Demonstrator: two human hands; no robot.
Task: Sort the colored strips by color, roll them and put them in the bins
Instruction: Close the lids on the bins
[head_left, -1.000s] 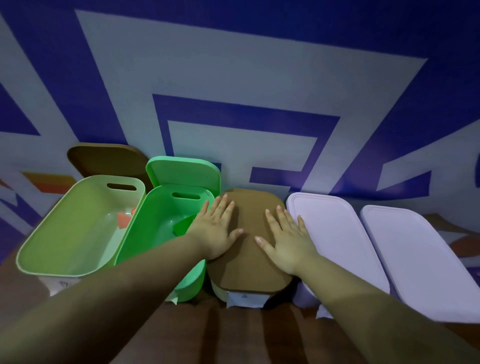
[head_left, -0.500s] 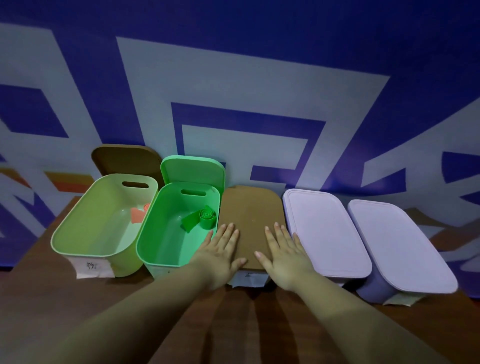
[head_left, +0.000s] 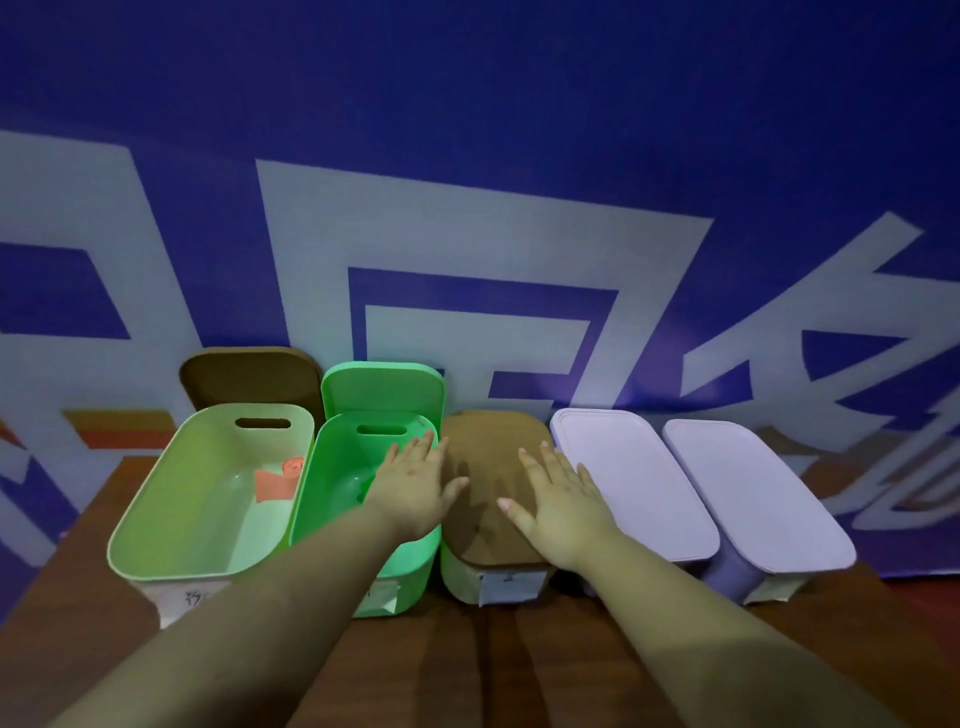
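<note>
Brown wooden lid under my two flat, spread hands, left and right; I count five plastic bins, two open, three lidded.

Two bare forearms, no sleeves visible up to the frame edge, entering from 7 and 5 o'clock. Bare left hand: five fingers, short trimmed nails, no ring, no glove. Bare right hand: five fingers, short pale nails, no ring, no glove. Wrists without watch, band or bracelet. No markings or tattoos discernible in dim, blue-tinted light. Fine detail blurred.
</note>
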